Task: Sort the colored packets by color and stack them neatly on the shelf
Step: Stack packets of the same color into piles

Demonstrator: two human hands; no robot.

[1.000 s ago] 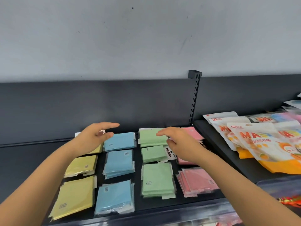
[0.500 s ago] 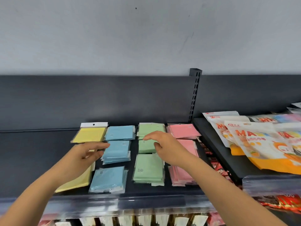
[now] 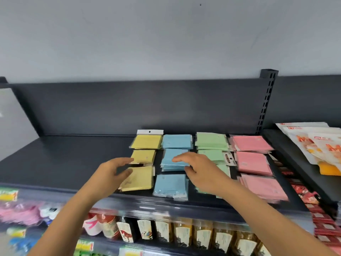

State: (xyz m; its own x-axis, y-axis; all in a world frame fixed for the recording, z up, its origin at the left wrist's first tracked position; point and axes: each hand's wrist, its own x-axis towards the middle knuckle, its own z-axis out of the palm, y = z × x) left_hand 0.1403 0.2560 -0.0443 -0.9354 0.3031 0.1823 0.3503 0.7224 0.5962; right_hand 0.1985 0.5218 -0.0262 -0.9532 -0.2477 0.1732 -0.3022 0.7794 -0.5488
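Colored packets lie in four columns on the dark shelf (image 3: 64,159): yellow packets (image 3: 145,142), blue packets (image 3: 176,141), green packets (image 3: 211,141) and pink packets (image 3: 251,143), each column in three stacks from back to front. My left hand (image 3: 110,172) hovers at the left edge of the middle and front yellow stacks, fingers relaxed and parted, holding nothing. My right hand (image 3: 201,170) reaches over the middle blue stack (image 3: 171,163), fingers spread, thumb near that stack's front edge. It hides part of the green column. Whether either hand touches a packet is unclear.
Large white and orange snack bags (image 3: 313,143) lie on the neighbouring shelf to the right. A slotted upright post (image 3: 265,100) divides the two shelves. Bottles and bagged goods (image 3: 184,233) fill the lower shelf below the front edge.
The view has shifted right and pulled back. My right hand moved left from the green column to the middle blue stack. My left hand stays by the yellow stacks.
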